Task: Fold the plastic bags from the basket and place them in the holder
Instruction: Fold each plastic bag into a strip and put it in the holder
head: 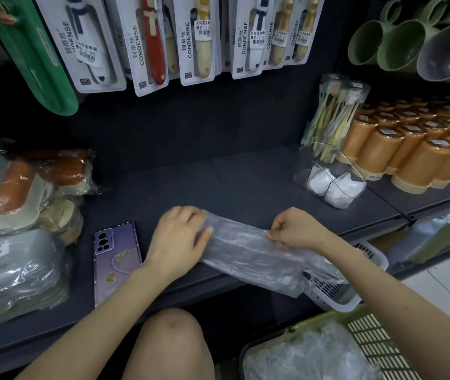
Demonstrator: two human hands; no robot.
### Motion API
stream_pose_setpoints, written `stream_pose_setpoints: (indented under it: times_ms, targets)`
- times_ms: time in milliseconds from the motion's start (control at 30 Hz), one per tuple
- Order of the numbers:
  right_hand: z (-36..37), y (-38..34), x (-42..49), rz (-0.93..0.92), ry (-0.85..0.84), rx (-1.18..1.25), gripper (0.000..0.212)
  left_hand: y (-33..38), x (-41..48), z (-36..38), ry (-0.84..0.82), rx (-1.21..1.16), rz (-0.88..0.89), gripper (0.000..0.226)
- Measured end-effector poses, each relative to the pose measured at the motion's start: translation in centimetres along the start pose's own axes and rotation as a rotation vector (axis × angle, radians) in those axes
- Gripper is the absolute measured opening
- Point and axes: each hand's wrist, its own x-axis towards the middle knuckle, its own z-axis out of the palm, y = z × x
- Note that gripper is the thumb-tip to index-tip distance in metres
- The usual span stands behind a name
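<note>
A clear plastic bag [248, 250] lies stretched along the dark shelf's [218, 182] front edge, lower middle, its right end drooping over a white basket [374, 259]. The left hand [180, 237] presses it flat-fingered; the right hand [295, 229] pinches its top edge. A green basket [369, 333] of bags sits lower right.

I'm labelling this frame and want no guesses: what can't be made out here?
Head view:
Left hand: grip unclear, fingers motion-blurred on the plastic bag.
White basket: mostly behind the bag and right forearm.
Green basket: cut off by the bottom edge.
Orange cups: labels too small.
</note>
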Motion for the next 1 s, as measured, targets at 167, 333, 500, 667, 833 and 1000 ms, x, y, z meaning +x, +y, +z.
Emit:
stream_pose_setpoints:
  times_ms: [167, 333, 500, 667, 833, 1000]
  targets:
    - [0.0, 0.1, 0.4, -0.010, 0.005, -0.011, 0.021, 1.0, 0.0, 0.9, -0.451, -0.178, 0.118, 0.096]
    - [-0.7, 0.4, 1.0, -0.051, -0.050, 0.017, 0.014, 2.0, -0.2, 1.1, -0.532, -0.106, 0.044, 0.112]
    - [-1.5, 0.2, 2.0, -0.163, 0.264, -0.064, 0.040, 4.6, -0.4, 1.6, -0.489, -0.023, -0.160, 0.083]
    - [5.0, -1.9, 1.5, -0.468, 0.509, -0.492, 0.039, 5.3, 0.0, 2.0, -0.477, 0.015, -0.253, 0.064]
    - [7.6, 0.0, 0.7, -0.329, 0.294, -0.504, 0.053, 4.9, -0.4, 2.2, -0.465, 0.028, -0.258, 0.068]
    - [3.8, 6.5, -0.3, -0.095, 0.200, -0.455, 0.087, 4.9, -0.4, 2.2, -0.465, 0.006, -0.272, 0.065]
